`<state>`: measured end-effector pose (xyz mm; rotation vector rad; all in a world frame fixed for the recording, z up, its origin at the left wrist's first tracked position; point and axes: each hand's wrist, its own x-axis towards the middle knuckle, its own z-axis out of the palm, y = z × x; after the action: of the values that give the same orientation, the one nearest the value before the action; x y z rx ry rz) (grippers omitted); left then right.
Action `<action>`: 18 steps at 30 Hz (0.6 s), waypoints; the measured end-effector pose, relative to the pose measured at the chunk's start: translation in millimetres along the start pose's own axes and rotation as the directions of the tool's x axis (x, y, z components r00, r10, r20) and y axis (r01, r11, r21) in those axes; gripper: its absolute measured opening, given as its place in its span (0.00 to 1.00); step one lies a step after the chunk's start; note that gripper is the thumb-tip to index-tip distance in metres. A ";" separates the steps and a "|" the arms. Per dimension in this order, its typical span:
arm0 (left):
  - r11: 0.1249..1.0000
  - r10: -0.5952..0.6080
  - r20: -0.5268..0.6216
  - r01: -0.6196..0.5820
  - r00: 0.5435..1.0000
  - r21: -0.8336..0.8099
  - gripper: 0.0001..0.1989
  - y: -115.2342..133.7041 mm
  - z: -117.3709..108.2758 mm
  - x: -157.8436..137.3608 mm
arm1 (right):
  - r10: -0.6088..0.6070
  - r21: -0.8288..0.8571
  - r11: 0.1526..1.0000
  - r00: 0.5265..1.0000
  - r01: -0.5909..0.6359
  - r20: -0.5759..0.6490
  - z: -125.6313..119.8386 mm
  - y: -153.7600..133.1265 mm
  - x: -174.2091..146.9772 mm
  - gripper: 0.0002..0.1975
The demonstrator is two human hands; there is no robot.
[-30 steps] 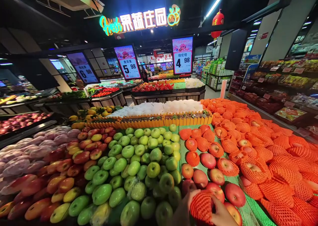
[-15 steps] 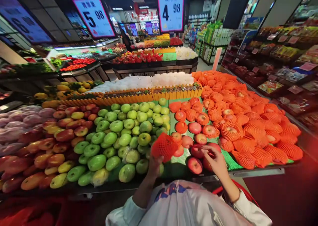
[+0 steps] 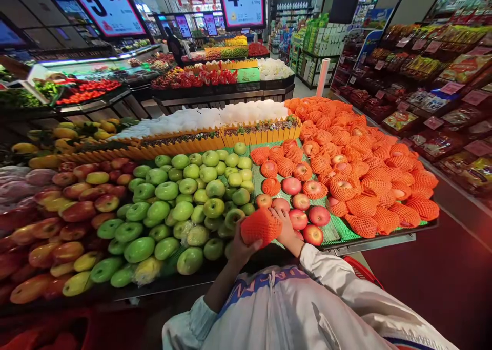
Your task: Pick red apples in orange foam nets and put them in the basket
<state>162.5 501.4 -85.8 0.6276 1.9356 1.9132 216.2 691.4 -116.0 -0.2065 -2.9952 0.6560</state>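
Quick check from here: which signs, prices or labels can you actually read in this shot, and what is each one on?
"5.98": hanging price sign, upper left, above the stalls.
"4.98": hanging price sign, top centre; its smaller lines are too small to read.
Letters on the person's white jacket: partly cut off, unreadable.
Shelf price tags, right: too small.

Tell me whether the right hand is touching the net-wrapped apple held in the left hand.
Touching. The head view shows the right hand pressed against the side of the net-wrapped apple, which the left hand grips from below.
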 end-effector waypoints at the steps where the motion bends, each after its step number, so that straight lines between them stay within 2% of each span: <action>1: 0.988 0.081 0.041 -0.085 0.996 0.127 0.41 -2.6 -1.1 -1.5 | -0.008 -0.019 1.000 1.000 0.008 0.006 -1.1 3.4 4.1 0.22; 3: 0.915 0.195 0.172 -0.242 0.966 0.321 0.43 -7.5 -2.4 -5.0 | -0.051 -0.046 0.998 0.999 0.052 0.015 -7.9 12.3 9.6 0.20; 5: 0.830 0.221 0.313 -0.347 0.924 0.437 0.45 -14.8 -0.8 -8.9 | -0.114 -0.061 0.992 0.993 0.115 0.018 -20.0 24.2 12.8 0.20; 10: 0.674 0.090 0.513 -0.432 0.853 0.599 0.46 -36.1 14.8 -10.4 | -0.208 -0.052 0.977 0.978 0.208 0.014 -53.1 61.4 18.5 0.23; 12: 0.632 0.024 0.560 -0.447 0.828 0.634 0.48 -37.3 21.0 -4.8 | -0.224 -0.040 0.974 0.974 0.225 0.026 -59.0 71.5 19.6 0.19; 14: 0.597 -0.033 0.587 -0.455 0.809 0.661 0.51 -33.3 24.6 3.2 | -0.231 -0.029 0.972 0.972 0.232 0.044 -59.0 75.1 18.8 0.19; 18: 0.556 -0.142 0.632 -0.466 0.762 0.688 0.54 -20.5 26.5 17.3 | -0.206 -0.007 0.978 0.977 0.207 0.055 -47.9 65.2 10.1 0.27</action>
<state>160.8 533.2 -106.0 1.5422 2.2091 0.5078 218.3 771.2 -99.6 0.1232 -3.0153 0.6290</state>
